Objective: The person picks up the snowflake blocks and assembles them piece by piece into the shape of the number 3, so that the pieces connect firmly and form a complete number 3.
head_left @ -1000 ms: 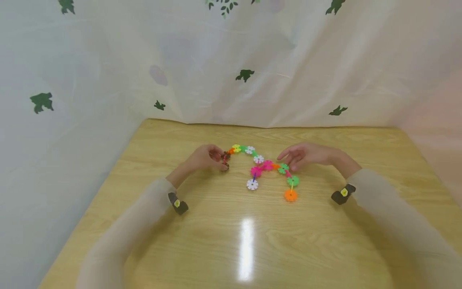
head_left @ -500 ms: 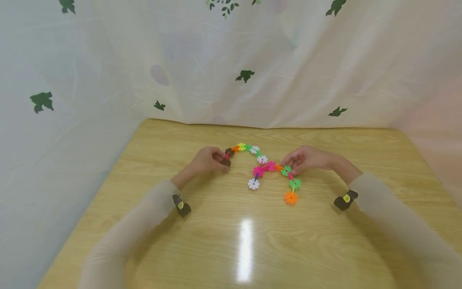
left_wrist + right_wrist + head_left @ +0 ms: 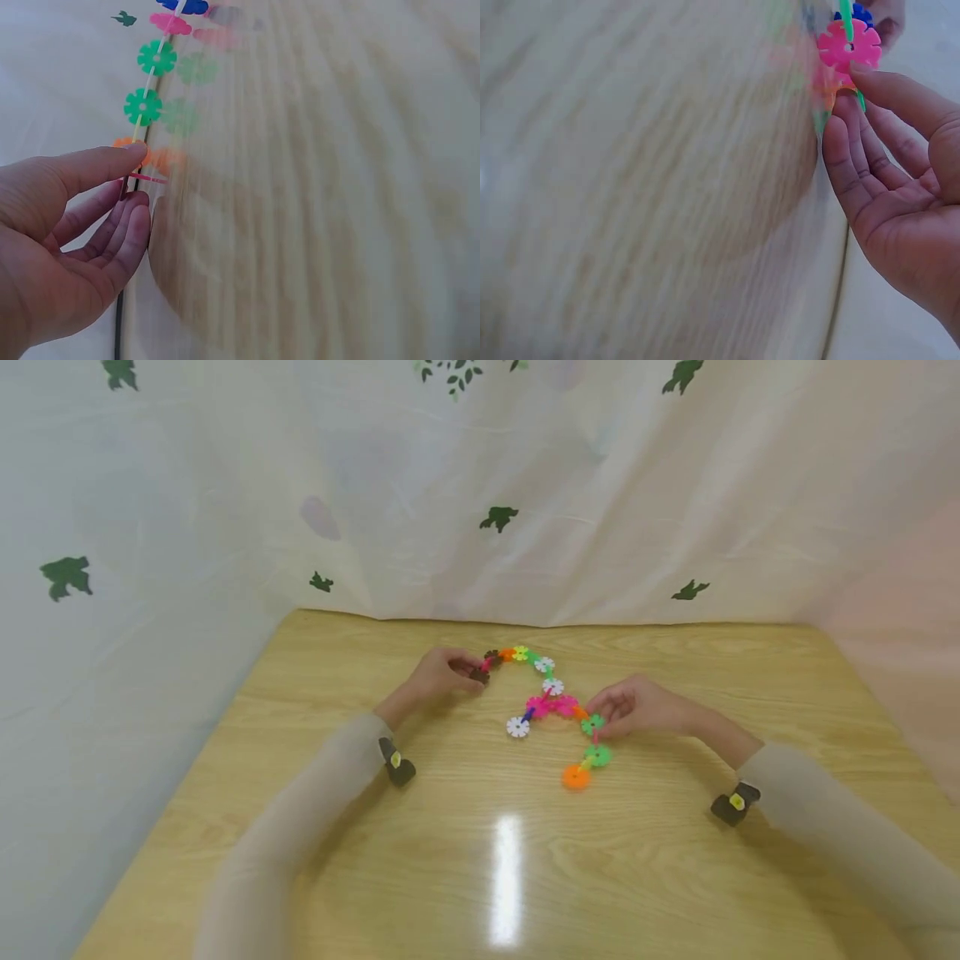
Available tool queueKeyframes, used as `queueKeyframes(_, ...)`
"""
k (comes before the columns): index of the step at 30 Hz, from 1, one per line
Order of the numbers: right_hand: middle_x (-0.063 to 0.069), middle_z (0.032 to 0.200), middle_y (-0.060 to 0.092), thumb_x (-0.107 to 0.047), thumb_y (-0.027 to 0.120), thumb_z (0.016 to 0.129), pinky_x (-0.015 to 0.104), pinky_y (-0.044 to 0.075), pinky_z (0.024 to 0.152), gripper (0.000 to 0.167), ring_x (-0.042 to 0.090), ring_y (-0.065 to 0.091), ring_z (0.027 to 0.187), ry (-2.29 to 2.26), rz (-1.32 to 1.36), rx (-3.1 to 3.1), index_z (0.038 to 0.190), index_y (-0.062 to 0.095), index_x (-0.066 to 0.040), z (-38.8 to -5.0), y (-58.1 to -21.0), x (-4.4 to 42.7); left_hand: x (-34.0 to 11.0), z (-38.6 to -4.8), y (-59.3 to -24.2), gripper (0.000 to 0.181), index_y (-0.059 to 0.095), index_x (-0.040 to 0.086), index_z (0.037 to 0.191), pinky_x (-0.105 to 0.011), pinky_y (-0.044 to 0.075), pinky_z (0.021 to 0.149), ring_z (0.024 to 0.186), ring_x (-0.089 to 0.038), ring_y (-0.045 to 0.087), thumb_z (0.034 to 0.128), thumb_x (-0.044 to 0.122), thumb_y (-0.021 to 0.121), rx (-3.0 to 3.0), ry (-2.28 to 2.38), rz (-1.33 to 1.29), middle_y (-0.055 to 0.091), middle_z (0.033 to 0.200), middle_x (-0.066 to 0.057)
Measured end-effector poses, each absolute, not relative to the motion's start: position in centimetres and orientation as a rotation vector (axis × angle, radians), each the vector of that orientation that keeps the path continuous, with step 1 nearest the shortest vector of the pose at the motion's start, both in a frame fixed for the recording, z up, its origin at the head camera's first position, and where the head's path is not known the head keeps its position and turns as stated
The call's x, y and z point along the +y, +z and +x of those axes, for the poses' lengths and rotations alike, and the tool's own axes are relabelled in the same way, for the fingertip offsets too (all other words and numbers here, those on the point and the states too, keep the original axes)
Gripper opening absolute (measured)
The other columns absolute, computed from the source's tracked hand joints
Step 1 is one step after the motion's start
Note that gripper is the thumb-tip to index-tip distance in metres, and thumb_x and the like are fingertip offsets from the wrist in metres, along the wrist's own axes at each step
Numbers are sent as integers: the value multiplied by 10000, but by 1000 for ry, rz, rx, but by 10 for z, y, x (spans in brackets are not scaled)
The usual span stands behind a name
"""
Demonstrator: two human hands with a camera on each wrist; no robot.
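Observation:
A chain of interlocking plastic snowflake discs lies in an S-like curve on the table in the head view. Its dark brown end disc [image 3: 480,676] is pinched between thumb and fingers of my left hand [image 3: 444,673]. My right hand [image 3: 637,706] pinches the chain near a green disc [image 3: 592,725], and in the right wrist view its thumb lies on a pink disc [image 3: 841,46]. The lower end bears a green disc [image 3: 598,756] and an orange disc [image 3: 576,777]. From the pink middle, a white disc [image 3: 517,727] branches off. In the left wrist view, green discs [image 3: 142,106] line up beyond the left hand [image 3: 82,240].
The chain and both hands are over a light wooden table [image 3: 420,860] with a bright reflection near the front. A pale curtain [image 3: 600,510] with dark green bird shapes hangs behind and along the sides.
My left hand has moved right and away with the brown end. The right hand has come down slightly and taken hold of the chain, whose orange end has swung left.

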State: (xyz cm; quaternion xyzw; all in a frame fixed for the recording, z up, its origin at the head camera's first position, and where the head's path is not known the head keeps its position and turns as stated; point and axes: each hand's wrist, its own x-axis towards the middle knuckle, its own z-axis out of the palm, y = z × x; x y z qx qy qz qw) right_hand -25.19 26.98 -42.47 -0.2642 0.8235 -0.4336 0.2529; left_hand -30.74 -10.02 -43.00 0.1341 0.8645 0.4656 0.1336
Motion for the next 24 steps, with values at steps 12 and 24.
queueKeyframes(12, 69, 868, 718, -173, 841, 843, 234, 577, 701, 322, 149, 659, 761, -1163, -670, 2381, 1099, 704, -34, -231, -427, 254, -86, -325, -435, 450, 732, 81, 1229, -298, 538, 939, 1052, -219, 643, 799, 84, 866, 2409, 1431, 397, 714, 1158, -132)
queueKeyframes(24, 59, 836, 703, -130, 839, 837, 221, 575, 694, 303, 120, 645, 746, -1188, -693, 2430, 1072, 684, -16, -222, -425, 246, -82, -340, -435, 459, 700, 47, 1276, -309, 541, 992, 1095, -230, 657, 835, 64, 827, 2307, 1472, 369, 710, 1221, -177)
